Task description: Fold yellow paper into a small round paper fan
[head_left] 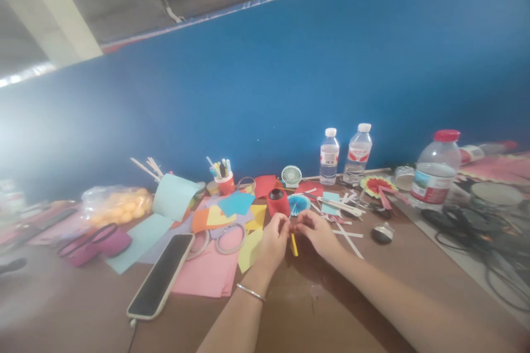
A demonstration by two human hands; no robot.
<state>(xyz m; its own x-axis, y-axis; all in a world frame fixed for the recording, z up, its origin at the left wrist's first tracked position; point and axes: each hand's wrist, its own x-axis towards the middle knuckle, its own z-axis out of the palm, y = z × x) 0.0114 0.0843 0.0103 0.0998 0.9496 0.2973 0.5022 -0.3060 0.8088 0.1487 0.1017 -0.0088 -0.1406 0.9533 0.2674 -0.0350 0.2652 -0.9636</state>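
My left hand and my right hand meet over the front middle of the table. The fingertips of both are pinched close together; whatever sits between them is too small and blurred to name. Just below the fingertips shows a narrow yellow strip, but I cannot tell whether either hand holds it. Right behind the left hand stands a red spool-like object with a dark hole in its top. A blue pleated paper rosette is behind the fingertips.
Coloured paper and tape rolls lie left, beside a phone. A cup of pens and small fan stand behind. White strips, water bottles, a larger bottle and cables are right.
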